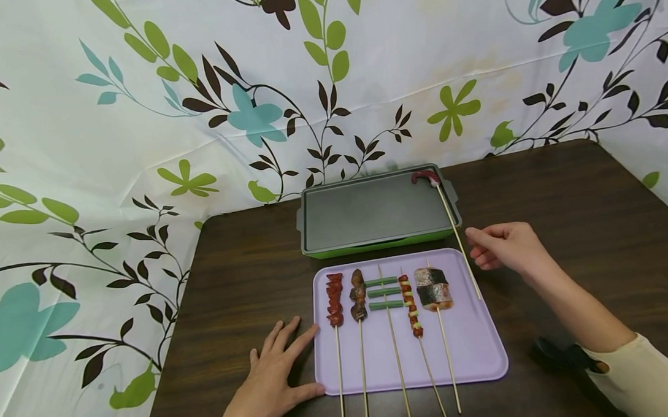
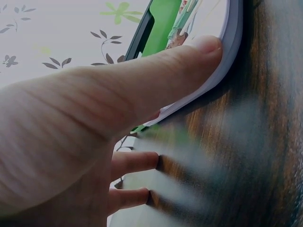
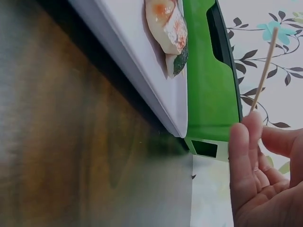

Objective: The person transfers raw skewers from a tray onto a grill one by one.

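Observation:
A skewer (image 1: pixel 458 236) with a reddish octopus tentacle (image 1: pixel 425 177) at its far end lies across the right end of the grill pan (image 1: pixel 367 210), its bare stick reaching over the tray. My right hand (image 1: pixel 506 248) is just right of that stick, fingers loosely bent, a slim gap showing in the head view. In the right wrist view the stick (image 3: pixel 265 68) passes behind the fingertips. My left hand (image 1: pixel 270 376) rests spread on the table, its thumb (image 2: pixel 201 47) on the near left corner of the lilac tray (image 1: pixel 477 351) and its index finger at the left rim.
Several skewers lie on the tray: red pieces (image 1: pixel 335 300), brown chunks (image 1: pixel 358 296), green stalks (image 1: pixel 385 291), small red and pale pieces (image 1: pixel 410 307), and fish with dark skin (image 1: pixel 433 288). The pan sits on a green base (image 1: pixel 346 251). A patterned cloth (image 1: pixel 307 80) hangs behind the dark wooden table (image 1: pixel 247 267).

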Available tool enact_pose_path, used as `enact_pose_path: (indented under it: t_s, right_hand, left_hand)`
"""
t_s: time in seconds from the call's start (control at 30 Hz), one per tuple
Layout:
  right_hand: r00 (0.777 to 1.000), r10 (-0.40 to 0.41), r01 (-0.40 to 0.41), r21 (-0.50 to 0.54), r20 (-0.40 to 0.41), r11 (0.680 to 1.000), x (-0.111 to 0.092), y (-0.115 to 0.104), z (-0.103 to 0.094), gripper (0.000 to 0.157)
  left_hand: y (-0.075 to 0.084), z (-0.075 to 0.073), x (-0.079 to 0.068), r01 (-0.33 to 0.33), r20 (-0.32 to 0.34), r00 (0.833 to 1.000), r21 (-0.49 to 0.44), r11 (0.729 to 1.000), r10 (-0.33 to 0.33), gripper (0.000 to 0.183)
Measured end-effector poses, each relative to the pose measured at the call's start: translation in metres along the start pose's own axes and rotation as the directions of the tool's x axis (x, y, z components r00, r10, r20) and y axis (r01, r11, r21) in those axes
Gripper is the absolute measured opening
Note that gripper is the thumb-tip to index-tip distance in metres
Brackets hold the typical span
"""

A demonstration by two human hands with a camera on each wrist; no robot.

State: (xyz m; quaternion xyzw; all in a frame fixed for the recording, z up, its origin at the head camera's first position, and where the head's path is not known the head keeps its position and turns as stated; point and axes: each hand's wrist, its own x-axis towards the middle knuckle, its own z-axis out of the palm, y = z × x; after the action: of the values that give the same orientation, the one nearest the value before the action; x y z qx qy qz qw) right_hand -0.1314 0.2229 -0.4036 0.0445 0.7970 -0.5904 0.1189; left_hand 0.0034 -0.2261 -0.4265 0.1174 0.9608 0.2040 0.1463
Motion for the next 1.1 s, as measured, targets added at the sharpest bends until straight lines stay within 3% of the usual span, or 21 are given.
enact_pose_path:
  t_s: [0.37, 0.53, 0.73, 1.1]
  right_hand:
    - [0.991, 0.036, -0.030, -0.051, 0.128, 0.998, -0.043, 0.020, 0.004, 0.046]
    - [0.974, 0.058, -0.053, -0.025, 0.218, 0.998, -0.063, 0.033, 0.013, 0.039]
    - [0.948, 0.021, -0.027, 0.014, 0.318, 1.000, -0.080, 0.040, 0.031, 0.031]
    - [0.934, 0.022, -0.016, -0.019, 0.356, 1.000, -0.094, 0.045, 0.064, 0.023]
  left_hand:
    - [-0.001, 0.001, -0.001, 0.019, 0.013, 1.000, 0.007, 1.000, -0.019, 0.090]
    - [0.000, 0.000, 0.000, 0.011, 0.006, 1.000, 0.007, 1.000, -0.011, 0.089]
    - [0.001, -0.001, -0.001, 0.015, -0.002, 1.000, 0.006, 1.000, -0.015, 0.089]
    - [0.003, -0.001, 0.000, 0.011, 0.005, 1.000, 0.005, 1.000, -0.011, 0.089]
